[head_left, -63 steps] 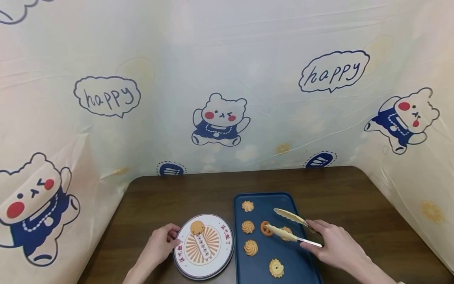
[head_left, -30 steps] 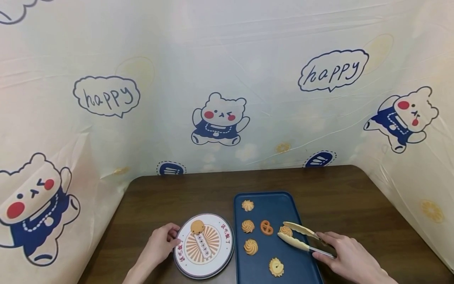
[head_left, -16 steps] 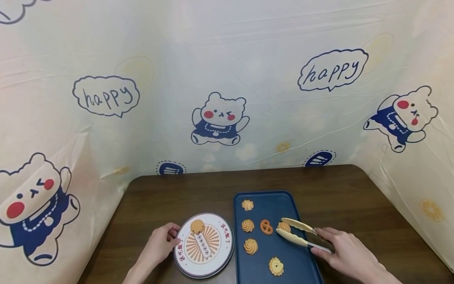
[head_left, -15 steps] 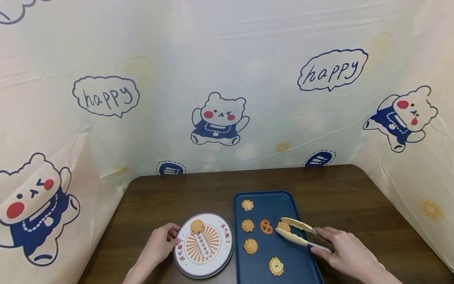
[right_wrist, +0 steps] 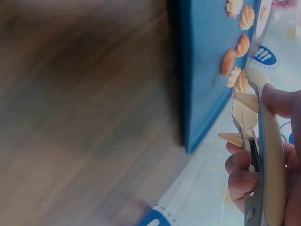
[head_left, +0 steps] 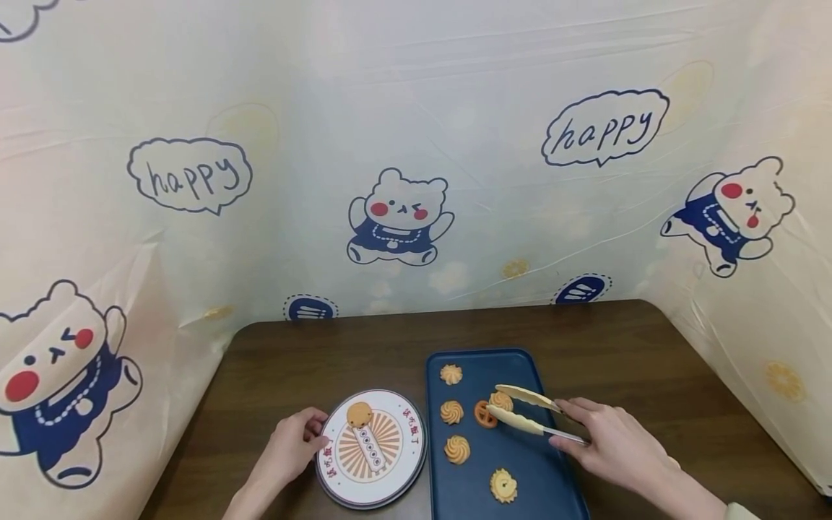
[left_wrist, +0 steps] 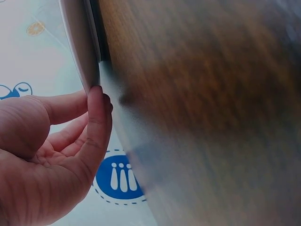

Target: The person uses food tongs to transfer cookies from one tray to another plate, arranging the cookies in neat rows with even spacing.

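Observation:
In the head view my left hand [head_left: 294, 444] pinches the left rim of a round white plate [head_left: 406, 466], which is stacked on another. The left wrist view shows thumb and fingers [left_wrist: 95, 117] at the plate's edge [left_wrist: 81, 42]. A round cookie [head_left: 360, 414] lies on the plate over its printed pattern. My right hand [head_left: 614, 444] holds a pair of tongs [head_left: 520, 421] with cream tips and metal arms. A swirl cookie [head_left: 500, 401] sits between the tips, close beside a pretzel [head_left: 484, 414]. In the right wrist view my fingers grip the handles of the tongs [right_wrist: 271, 165].
The dark blue tray [head_left: 542, 484] stands right of the plates on a brown wooden table [head_left: 364, 347]. Three swirl cookies line its left side, one of them a front swirl cookie [head_left: 457, 449]. A scalloped cookie [head_left: 503, 485] lies nearer me. A printed cloth [head_left: 403, 94] surrounds the table's back and sides.
The tongs moved right from over the pretzel to the swirl cookie, then came back left and slightly away from me with that cookie between their tips. My left hand stays at the plate.

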The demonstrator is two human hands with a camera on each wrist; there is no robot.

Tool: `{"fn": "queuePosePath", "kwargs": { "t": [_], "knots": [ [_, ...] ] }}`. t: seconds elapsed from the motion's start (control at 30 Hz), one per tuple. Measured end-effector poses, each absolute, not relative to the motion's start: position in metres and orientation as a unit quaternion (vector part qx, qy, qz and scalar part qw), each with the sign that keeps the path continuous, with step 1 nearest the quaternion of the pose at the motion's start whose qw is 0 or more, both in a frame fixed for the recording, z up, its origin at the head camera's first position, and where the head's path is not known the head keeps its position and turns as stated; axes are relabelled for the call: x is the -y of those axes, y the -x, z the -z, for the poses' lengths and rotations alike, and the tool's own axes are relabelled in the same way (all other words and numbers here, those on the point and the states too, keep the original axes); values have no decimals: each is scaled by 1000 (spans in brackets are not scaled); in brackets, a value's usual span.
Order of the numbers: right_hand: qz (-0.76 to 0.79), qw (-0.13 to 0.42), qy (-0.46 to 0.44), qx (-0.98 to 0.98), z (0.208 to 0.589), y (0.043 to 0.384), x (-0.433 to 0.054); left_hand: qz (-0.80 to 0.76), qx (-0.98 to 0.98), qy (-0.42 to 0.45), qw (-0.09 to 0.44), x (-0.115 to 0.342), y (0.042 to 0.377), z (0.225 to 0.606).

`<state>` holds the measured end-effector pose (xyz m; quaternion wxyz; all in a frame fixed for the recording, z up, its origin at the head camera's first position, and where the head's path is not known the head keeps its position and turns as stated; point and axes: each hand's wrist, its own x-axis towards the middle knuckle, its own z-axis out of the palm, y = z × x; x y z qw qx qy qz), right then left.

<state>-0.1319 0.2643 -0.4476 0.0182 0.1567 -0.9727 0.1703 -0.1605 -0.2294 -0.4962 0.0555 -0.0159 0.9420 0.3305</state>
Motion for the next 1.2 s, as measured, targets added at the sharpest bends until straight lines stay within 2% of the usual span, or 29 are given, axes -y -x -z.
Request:
{"fn": "queuePosePath", "kwargs": {
  "t": [0.37, 0.87, 1.2],
  "knots": [
    [-149, 58, -227, 961, 444, 153, -228, -332, -941, 19, 58, 229, 160, 496],
    [-167, 74, -284, 941, 446, 177, -184, -331, -943, 1, 41, 230, 162, 496],
    [-173, 46, -295, 938, 456, 184, -153, -333, -942, 6, 45, 230, 160, 496]
  ]
}}
